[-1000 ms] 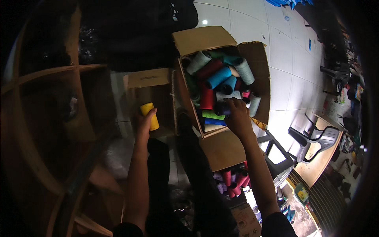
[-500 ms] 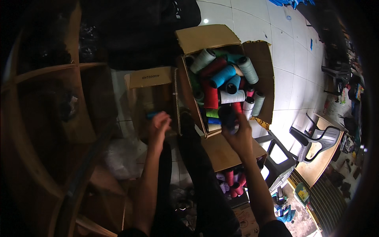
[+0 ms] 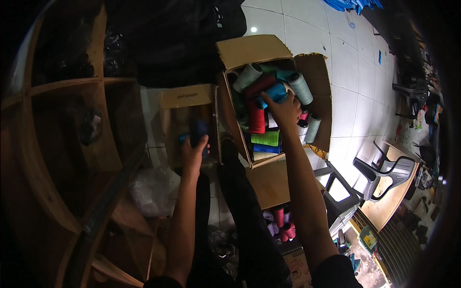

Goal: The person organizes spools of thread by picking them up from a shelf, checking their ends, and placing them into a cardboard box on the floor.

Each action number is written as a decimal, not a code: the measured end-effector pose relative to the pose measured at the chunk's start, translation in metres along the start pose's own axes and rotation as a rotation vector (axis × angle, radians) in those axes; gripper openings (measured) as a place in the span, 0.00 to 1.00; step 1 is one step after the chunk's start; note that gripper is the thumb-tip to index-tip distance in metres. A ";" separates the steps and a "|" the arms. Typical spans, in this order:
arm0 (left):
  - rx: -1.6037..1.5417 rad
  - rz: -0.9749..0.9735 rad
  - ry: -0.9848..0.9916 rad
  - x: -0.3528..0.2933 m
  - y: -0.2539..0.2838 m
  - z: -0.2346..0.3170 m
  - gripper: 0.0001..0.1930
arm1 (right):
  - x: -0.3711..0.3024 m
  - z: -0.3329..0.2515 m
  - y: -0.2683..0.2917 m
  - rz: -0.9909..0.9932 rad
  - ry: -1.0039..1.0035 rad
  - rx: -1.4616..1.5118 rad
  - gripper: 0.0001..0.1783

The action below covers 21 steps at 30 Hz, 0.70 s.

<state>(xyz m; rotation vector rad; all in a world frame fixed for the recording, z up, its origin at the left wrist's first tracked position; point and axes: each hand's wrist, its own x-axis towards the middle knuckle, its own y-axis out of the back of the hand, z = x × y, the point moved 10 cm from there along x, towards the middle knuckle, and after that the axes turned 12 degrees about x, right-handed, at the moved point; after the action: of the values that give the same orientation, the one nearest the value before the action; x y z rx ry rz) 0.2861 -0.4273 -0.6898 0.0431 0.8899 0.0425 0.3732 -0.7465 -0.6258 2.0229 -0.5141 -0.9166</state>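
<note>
My left hand [image 3: 194,156] is closed around a dark navy thread spool [image 3: 198,130], held upright over the smaller cardboard box [image 3: 187,97]. A bit of a blue spool [image 3: 182,138] shows inside that box beside it. In the larger open carton [image 3: 254,49], full of thread spools, my right hand [image 3: 284,111] has its thumb and fingers around a bright blue spool [image 3: 274,91]. Near that hand lie a red spool [image 3: 256,117], a lime green spool [image 3: 265,138] and a pale grey-green spool [image 3: 301,88]. My right hand hides some spools beneath it.
Below the carton, another box holds pink and purple spools [image 3: 279,218]. Wooden shelving [image 3: 62,86] runs along the left. A black plastic stool [image 3: 338,187] stands at the right, with a dark chair [image 3: 384,170] beyond it. Black bags [image 3: 182,43] fill the far side.
The dark navy spool has passed from my right hand to my left, which now grips it. My right hand has moved farther into the carton, onto the bright blue spool.
</note>
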 end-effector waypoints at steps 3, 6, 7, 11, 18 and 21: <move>-0.078 -0.002 -0.024 0.006 0.006 0.005 0.20 | 0.015 0.014 -0.018 -0.077 -0.182 -0.061 0.67; 0.049 0.028 0.002 0.012 0.022 -0.005 0.19 | 0.022 0.019 -0.023 -0.110 -0.217 -0.064 0.73; 0.093 0.045 0.007 0.016 0.030 -0.012 0.19 | 0.023 0.021 -0.029 -0.138 -0.224 -0.043 0.74; 0.311 0.086 0.130 0.031 0.039 -0.041 0.21 | 0.056 0.039 -0.044 -0.216 -0.228 -0.077 0.77; 0.170 0.139 0.125 0.016 0.036 -0.062 0.22 | 0.059 0.032 -0.030 -0.193 -0.224 -0.131 0.64; -0.013 -0.044 0.084 -0.010 -0.003 -0.016 0.26 | 0.014 0.009 0.002 -0.162 -0.077 0.032 0.57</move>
<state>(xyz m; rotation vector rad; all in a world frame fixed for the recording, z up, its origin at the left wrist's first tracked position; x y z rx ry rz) 0.2676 -0.4308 -0.6920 0.0094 0.9742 0.0094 0.3754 -0.7617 -0.6337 2.0881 -0.4125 -1.0933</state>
